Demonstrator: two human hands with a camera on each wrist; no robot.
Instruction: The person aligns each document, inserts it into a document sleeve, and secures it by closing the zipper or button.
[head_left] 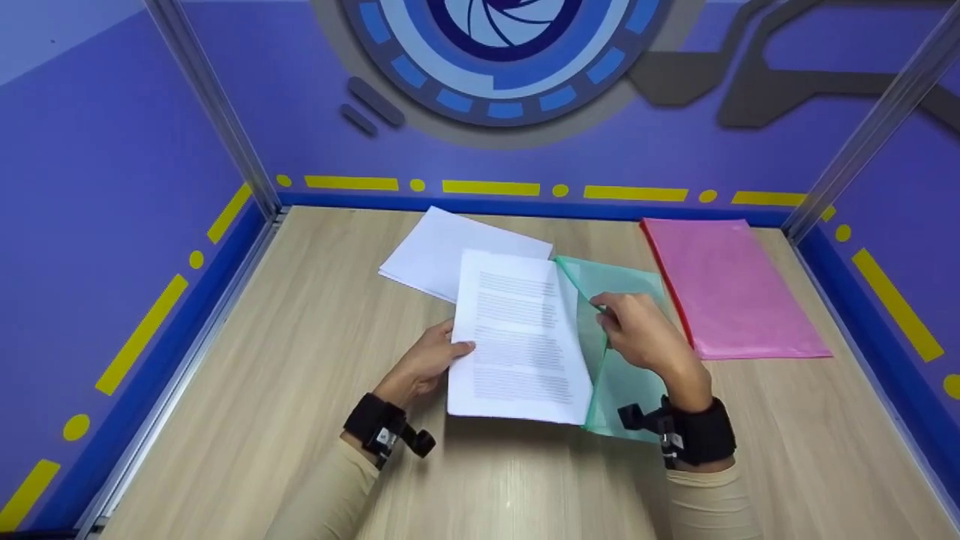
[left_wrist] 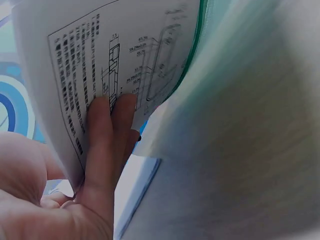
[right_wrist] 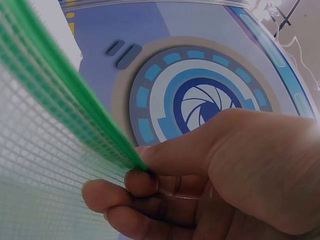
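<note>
Paper work sits mid-table: a printed sheet (head_left: 521,337) lies angled across the wooden table (head_left: 300,360), its right edge tucked at the mouth of a green mesh folder (head_left: 626,375). The left hand (head_left: 424,364) holds the sheet's left edge, thumb on top and fingers (left_wrist: 107,135) pressed flat against the underside, where the left wrist view shows text and a small diagram printed. The right hand (head_left: 637,334) pinches the folder's upper flap at its green edge (right_wrist: 75,105) between thumb and curled fingers (right_wrist: 142,182), lifting that flap up off the lower layer so the folder gapes toward the sheet. How far the sheet has gone inside the folder I cannot tell. Behind the printed sheet, toward the back wall, lies a stack of blank white paper (head_left: 450,251), partly covered by it. A pink folder (head_left: 731,289) lies flat to the right, just beside the green one. Black wrist straps (head_left: 697,435) sit on both forearms.
</note>
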